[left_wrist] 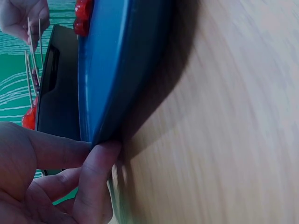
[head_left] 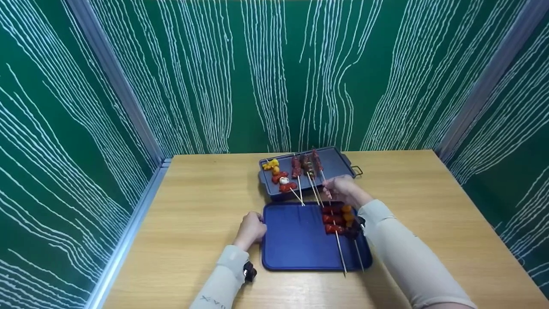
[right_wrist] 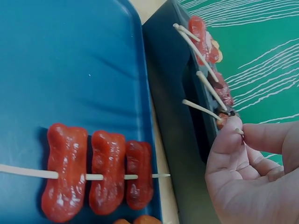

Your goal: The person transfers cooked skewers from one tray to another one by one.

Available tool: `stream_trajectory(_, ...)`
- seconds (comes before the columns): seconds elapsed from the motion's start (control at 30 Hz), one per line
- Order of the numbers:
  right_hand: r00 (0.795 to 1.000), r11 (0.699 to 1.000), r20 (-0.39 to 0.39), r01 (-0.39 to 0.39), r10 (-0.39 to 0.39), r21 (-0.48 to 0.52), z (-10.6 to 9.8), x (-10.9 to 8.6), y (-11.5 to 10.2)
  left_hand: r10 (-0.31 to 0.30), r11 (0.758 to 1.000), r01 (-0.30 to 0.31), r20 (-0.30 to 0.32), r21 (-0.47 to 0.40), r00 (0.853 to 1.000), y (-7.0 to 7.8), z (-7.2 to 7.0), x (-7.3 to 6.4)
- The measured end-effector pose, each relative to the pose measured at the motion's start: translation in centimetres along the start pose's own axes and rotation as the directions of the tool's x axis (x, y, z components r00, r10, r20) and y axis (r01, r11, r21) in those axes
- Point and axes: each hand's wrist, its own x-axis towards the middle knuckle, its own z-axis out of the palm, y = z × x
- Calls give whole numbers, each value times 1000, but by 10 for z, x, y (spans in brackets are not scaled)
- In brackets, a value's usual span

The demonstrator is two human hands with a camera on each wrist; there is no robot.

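My left hand (head_left: 251, 229) pinches the left rim of a blue tray (head_left: 291, 240) between thumb and finger. On the tray's right side lies a skewer of red sausages (right_wrist: 65, 172), and beside it another skewer with orange and dark pieces (head_left: 348, 216), partly covered by my right sleeve. Behind the tray stands a dark grill pan (head_left: 332, 161) bearing several skewers. My right hand (head_left: 345, 189) is at the pan's front edge, thumb and finger pinching the stick end of the rightmost meat skewer (head_left: 317, 159). In the right wrist view, only the tip of that stick (right_wrist: 239, 132) shows between the fingertips.
At the pan's left lies a skewer with yellow, red and white pieces (head_left: 281, 178). Two more meat skewers (head_left: 296, 166) lie beside it, sticks jutting over the pan's front edge towards the tray. A wire handle (head_left: 357, 171) sticks out at the right. Green walls enclose the wooden table (head_left: 206, 193).
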Motion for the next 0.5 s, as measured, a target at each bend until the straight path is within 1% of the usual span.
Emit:
stream_trajectory(0.17,1000,1000,18,6,-6,-11,-3,-6,-6,21,1000,-21,2,19,1000,-1,-1,2)
stream_trajectory(0.27,999,1000,33,13,-13,-13,-5,-11,-9,22,1000,-22,1,21,1000,-3,0,3)
stream_trajectory(0.43,998,999,58,33,-30,-37,-7,-20,-14,28,999,-28,-3,17,1000,-6,1,4)
stream_trajectory(0.5,998,998,59,34,-30,-53,-8,-23,-16,40,999,-40,-2,20,999,-6,2,4)
